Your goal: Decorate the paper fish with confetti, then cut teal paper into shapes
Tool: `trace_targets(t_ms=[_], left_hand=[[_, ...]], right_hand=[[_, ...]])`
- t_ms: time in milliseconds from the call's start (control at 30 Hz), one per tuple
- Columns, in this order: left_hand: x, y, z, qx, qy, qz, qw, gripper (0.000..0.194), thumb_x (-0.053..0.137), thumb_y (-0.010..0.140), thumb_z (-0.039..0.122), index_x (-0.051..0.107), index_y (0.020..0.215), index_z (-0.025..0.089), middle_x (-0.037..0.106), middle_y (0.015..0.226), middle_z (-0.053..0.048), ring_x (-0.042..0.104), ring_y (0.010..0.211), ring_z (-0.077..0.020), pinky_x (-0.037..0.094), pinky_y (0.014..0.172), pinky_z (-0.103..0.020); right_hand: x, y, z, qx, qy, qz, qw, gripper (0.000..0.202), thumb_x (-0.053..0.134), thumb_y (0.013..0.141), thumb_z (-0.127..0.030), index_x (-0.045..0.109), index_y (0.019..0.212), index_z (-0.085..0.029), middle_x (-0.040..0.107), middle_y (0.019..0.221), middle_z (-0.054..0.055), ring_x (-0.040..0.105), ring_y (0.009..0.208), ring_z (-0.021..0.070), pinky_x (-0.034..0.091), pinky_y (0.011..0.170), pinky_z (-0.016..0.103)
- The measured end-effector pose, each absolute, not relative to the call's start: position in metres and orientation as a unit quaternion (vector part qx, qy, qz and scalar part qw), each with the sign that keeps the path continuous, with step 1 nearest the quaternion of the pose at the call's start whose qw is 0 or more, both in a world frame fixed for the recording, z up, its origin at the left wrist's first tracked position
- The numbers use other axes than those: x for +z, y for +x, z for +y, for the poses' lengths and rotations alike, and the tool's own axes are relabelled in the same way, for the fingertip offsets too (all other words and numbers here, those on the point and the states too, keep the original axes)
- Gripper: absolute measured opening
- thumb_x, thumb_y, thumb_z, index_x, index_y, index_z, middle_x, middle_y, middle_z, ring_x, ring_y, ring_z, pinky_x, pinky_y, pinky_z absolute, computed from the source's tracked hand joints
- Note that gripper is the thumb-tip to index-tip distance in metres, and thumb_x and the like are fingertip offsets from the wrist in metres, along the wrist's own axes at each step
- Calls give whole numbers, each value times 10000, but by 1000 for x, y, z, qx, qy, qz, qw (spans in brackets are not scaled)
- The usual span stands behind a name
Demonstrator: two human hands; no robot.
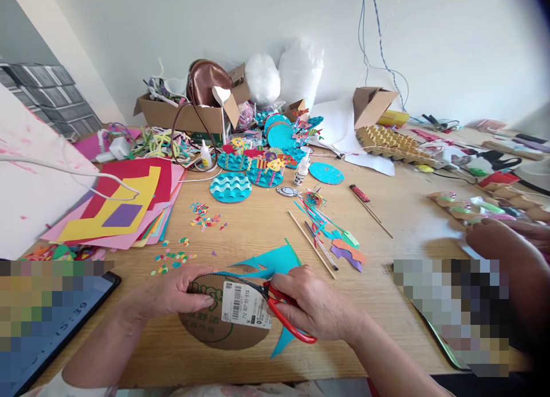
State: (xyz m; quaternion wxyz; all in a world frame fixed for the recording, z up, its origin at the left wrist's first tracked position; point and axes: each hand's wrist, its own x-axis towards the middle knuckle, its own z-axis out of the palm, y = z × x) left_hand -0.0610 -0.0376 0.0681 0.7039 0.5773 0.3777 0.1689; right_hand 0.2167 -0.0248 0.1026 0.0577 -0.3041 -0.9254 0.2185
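My left hand [183, 294] grips the left edge of a round cardboard disc [210, 337], thumb on its printed brown face. A white barcode label [244, 305] is stuck on that face. In my right hand [307, 302] is a pair of scissors with red handles [292, 322]. The blades lie along the disc's upper right edge; how far apart they are I cannot tell. Blue paper [275, 263] with jagged cut ends sticks out behind the disc, and another pointed piece hangs below the scissors.
Paper sheets [120, 208] are stacked at left, near scattered confetti [172, 256]. Glue bottles [302, 171] and decorated blue discs [231, 187] stand further back. Sticks [311, 245] and paper scraps [348, 254] lie ahead. A tablet [64, 328] is at left; another person's hand [490, 236] is at right.
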Motion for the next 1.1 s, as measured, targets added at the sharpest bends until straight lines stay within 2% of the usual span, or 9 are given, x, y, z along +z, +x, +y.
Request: trace_targets(t_ms=[233,667,1100], left_hand=[[65,-62,-38,169,577,382,702,394,607,731,340,588,1088,175,678,955,-45,591,871,-203,479,780,-299],[74,-57,-34,131,663,373,635,263,563,740,301,603,960,162,657,930,-27,568,836,-188,457,740,-257],[68,-57,-33,134,666,357,641,281,559,734,324,606,949,149,658,899,-39,567,807,-192,465,704,-263]], right_hand=[[101,217,-25,199,-296,-932,71,181,372,881,-291,469,772,-184,546,588,3,457,507,115,228,510,252],[115,213,-23,205,-320,-925,8,196,404,863,-337,474,753,-190,548,626,1,451,537,116,219,501,243],[107,215,-25,198,-310,-929,38,226,388,879,-324,469,716,-190,544,597,0,439,521,112,230,527,249]])
